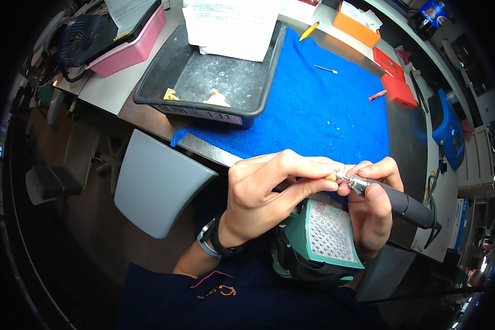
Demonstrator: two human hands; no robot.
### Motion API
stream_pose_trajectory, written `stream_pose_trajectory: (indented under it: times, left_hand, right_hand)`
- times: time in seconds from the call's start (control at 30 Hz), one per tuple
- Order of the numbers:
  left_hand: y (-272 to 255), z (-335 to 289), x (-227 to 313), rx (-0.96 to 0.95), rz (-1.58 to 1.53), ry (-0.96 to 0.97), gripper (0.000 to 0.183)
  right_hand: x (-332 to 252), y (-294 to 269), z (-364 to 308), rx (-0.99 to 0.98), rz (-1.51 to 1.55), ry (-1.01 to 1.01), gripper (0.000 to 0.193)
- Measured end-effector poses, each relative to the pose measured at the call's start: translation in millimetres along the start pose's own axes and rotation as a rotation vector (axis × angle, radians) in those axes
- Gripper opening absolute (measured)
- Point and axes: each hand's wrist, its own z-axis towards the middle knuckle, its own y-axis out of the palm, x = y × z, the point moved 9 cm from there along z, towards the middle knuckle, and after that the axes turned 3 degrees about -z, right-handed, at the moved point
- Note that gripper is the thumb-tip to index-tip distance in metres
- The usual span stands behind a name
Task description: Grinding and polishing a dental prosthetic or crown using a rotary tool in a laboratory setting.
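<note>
A dark rotary handpiece with a metal nose lies in my right hand, the fingers wrapped round its front part. Its small pale tip meets or nearly meets a tiny yellowish piece, pinched between the thumb and forefinger of my left hand. Whether the piece is a tooth or crown is too small to tell. The hands are close together at the near edge of a blue cloth. Just below them sits a teal device with a pale perforated grille and a black strap.
A black bin with yellowish models and a paper sheet stands left on the bench. The cloth bears a small pen-like stick and a red tool. Beyond are red boxes; a grey chair stands left.
</note>
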Motion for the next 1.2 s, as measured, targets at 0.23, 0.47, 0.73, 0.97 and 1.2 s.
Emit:
stream_pose_trajectory:
  times: [0.23,0.47,0.73,0.97,1.2]
  left_hand:
    - [-1.1,-2.2,-3.7,0.016,-0.042,-0.012,0.022]
    - [1.2,0.5,2.2,-0.077,-0.012,0.011,0.024]
    - [3.0,2.8,3.9,-0.087,0.027,0.018,0.028]
    - [2.0,2.1,3.1,-0.065,0.032,0.034,0.028]
    - [2.5,2.9,4.4,-0.058,-0.001,0.090,0.029]
  right_hand:
    - [-0.1,0.4,0.8,-0.025,0.018,-0.012,0.014]
    - [-0.8,1.0,1.7,-0.092,-0.016,-0.008,0.014]
    - [-2.4,-0.5,1.7,-0.041,-0.006,-0.042,0.016]
    - [-3.2,-0.6,2.8,-0.042,-0.019,-0.063,0.016]
    - [-3.4,-0.4,1.9,-0.035,-0.011,-0.059,0.016]
